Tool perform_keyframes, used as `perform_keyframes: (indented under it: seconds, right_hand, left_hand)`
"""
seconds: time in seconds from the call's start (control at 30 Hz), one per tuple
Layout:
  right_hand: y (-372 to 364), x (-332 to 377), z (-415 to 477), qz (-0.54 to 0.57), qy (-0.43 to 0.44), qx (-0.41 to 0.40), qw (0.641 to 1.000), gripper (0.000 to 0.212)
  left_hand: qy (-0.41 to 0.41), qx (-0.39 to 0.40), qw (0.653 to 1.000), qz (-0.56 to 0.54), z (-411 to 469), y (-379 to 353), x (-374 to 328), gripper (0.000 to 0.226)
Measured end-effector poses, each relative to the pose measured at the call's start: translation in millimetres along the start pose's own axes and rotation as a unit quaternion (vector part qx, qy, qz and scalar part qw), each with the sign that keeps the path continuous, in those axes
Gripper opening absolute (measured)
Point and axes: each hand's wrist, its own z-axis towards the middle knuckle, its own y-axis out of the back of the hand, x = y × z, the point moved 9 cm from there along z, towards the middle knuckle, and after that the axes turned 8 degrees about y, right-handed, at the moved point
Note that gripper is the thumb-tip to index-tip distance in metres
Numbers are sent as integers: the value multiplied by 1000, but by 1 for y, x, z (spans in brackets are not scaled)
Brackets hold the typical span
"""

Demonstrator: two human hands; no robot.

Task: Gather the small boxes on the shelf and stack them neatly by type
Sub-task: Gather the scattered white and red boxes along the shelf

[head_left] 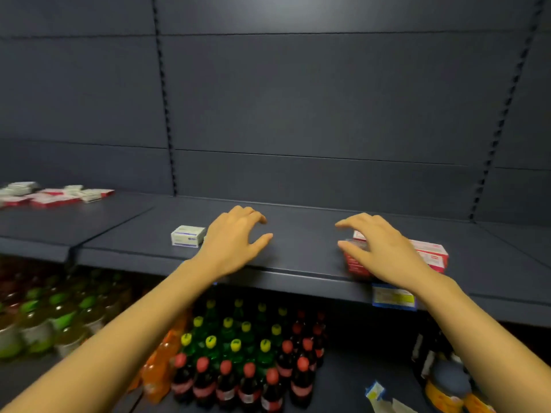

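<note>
Your left hand (235,236) lay open with its fingers loosely curved. It held nothing and sat just beside the white box with blue print (187,236) on the dark shelf (298,222). Your right hand (384,248) was spread over the red-and-white boxes (432,254) with nothing clasped; contact could not be told.

Risk: that stack sat at the shelf's front lip, so a sideways nudge would likely drop boxes onto the bottles (238,353) below.

The mixed boxes (50,195) lay well apart, far left. A hasty sweep there could mix types.

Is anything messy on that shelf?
Yes. The small boxes at the far left lie in a jumbled heap, red and white kinds mixed, at different angles. One white box sits alone beside the left hand.
</note>
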Motion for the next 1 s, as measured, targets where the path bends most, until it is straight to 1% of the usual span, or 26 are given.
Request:
perform_keyframes:
  seconds: [0.23,0.37,0.53,0.7,1.0]
  right_hand:
    - [-49,85,57,34,95,40,994,34]
    - [-72,138,89,53,133,52,988,34]
    - [-104,206,128,66,159,64,983,33]
    - [-141,270,163,67,160,85,981,34]
    - [-213,380,224,77,156,103,979,33]
  left_hand:
    - [101,-5,992,76,-39,50,99,36]
    - [148,0,984,103,-60,76,158,36]
    - [190,3,974,126,-82,110,235,36]
    - [209,16,968,141,-102,135,313,37]
    - [213,32,964,153,-129,167,436,36]
